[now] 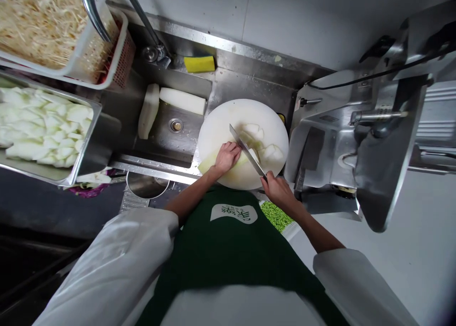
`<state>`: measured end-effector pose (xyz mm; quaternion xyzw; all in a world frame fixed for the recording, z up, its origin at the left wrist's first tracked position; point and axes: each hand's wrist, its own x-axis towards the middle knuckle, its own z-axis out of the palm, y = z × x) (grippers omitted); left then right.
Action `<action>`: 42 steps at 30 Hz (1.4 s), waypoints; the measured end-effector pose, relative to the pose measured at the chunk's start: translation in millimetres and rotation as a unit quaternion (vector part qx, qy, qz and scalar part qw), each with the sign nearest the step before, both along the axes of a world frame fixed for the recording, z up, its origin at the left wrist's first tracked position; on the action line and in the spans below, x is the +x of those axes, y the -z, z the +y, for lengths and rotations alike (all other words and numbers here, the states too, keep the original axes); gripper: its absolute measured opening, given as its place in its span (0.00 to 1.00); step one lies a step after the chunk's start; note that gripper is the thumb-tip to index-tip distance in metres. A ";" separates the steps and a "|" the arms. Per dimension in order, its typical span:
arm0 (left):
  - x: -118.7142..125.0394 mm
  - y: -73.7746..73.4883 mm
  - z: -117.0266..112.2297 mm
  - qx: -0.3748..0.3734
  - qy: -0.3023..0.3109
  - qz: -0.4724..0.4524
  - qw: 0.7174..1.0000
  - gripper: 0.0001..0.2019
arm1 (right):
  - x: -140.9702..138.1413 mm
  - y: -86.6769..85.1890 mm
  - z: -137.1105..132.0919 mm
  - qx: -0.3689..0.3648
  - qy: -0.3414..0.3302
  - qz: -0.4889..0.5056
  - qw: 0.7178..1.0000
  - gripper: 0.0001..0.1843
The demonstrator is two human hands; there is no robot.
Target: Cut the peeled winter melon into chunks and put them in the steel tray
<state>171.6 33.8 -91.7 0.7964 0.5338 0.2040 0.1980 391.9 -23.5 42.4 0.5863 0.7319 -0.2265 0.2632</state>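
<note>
Gripping the pale vegetable from above, your curled left hand held it at the near side of the round white board; your right hand was closed on the handle of the knife, blade slanting far-left. The flesh was judged firm, moderately heavy, probably wet and slippery, brittle when thin. The proper hold was on top, well left of the blade.

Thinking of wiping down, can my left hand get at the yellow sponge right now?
Likely yes, once freed: your left hand is holding down the pale vegetable, but nothing seems to block the way to the yellow sponge behind the sink.
</note>
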 end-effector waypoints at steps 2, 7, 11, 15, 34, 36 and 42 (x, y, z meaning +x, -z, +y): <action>-1.6 0.3 -0.2 -0.001 0.006 -0.003 1.000 0.16 | -11.7 11.9 10.3 0.002 0.007 0.012 1.000 0.17; -4.3 1.8 -0.4 0.001 0.010 -0.022 1.000 0.17 | -38.2 42.8 42.0 0.035 0.012 0.061 0.997 0.19; -3.9 0.8 -2.1 -0.003 0.004 -0.028 1.000 0.17 | -33.5 32.6 44.5 0.037 0.006 0.054 0.998 0.20; -2.1 0.7 -2.4 -0.012 0.005 -0.027 1.000 0.18 | -16.8 3.0 25.2 0.022 0.005 0.026 0.999 0.20; -12.9 10.0 -3.8 0.042 0.027 -0.045 0.998 0.17 | -41.0 53.1 28.2 0.033 0.042 0.089 0.995 0.20; -13.9 11.1 -5.7 0.051 0.024 -0.054 0.997 0.16 | -43.3 51.2 30.5 0.041 0.044 0.090 0.994 0.21; -13.4 15.6 -8.7 0.071 0.025 -0.036 0.997 0.15 | -37.7 25.8 30.2 0.048 0.022 0.062 0.997 0.20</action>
